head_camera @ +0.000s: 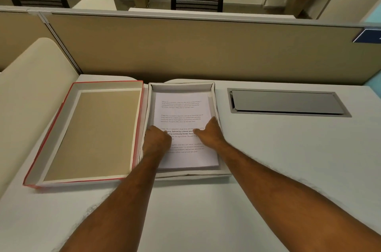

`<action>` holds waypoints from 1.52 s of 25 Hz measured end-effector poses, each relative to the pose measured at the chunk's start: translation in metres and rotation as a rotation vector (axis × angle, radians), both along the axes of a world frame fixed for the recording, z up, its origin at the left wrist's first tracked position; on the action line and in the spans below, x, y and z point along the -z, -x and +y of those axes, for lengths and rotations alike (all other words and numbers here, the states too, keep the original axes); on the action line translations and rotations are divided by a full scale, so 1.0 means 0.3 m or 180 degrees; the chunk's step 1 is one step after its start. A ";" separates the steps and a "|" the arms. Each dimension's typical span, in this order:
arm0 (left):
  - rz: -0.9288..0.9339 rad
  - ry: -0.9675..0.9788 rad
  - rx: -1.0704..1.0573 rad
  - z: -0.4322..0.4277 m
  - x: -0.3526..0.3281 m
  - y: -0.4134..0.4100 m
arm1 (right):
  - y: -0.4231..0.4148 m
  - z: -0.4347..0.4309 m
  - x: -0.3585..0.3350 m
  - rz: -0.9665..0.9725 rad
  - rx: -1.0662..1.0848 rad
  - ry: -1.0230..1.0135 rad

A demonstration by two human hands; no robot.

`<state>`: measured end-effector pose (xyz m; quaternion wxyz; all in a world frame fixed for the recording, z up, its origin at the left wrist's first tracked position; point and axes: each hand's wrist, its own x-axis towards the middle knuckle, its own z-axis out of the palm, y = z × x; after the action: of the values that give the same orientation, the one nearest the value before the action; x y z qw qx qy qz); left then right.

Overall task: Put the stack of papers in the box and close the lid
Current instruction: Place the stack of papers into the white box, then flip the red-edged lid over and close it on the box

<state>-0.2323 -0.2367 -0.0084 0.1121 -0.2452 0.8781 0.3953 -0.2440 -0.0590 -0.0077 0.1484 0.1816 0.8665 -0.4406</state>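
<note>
Papers (pixel 181 111) are lying flat in the box (pixel 216 105), my 2 hands, left hand (pixel 156 140) and right hand (pixel 210 134), pressing down open-fingered gripping nothing, and the lid (pixel 90 134) lies open-side-up just left, long side running away from me, nearest my left hand.

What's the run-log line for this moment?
papers: in box | left hand, right hand: resting on papers | lid: off, left of box | next: close lid
</note>
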 end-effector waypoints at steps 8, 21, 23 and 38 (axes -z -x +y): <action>0.0356 0.0305 0.0344 0.033 -0.043 -0.083 | -0.077 -0.027 -0.033 0.0469 -0.0532 -0.0672; 0.0583 0.1387 0.1176 -0.179 -0.084 -0.256 | -0.247 -0.177 -0.114 0.0752 -0.1588 -0.1393; 0.0565 0.1491 0.1141 -0.242 -0.074 -0.297 | -0.288 -0.216 -0.101 0.0680 -0.1716 -0.1303; 0.0315 0.1597 0.0407 -0.635 -0.025 -0.377 | -0.323 -0.601 -0.085 0.1069 -0.2693 -0.1387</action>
<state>-0.1191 -0.4272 -0.0009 0.0295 -0.1897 0.9668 0.1689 -0.1471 -0.2391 0.0179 0.1312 -0.2322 0.9480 -0.1739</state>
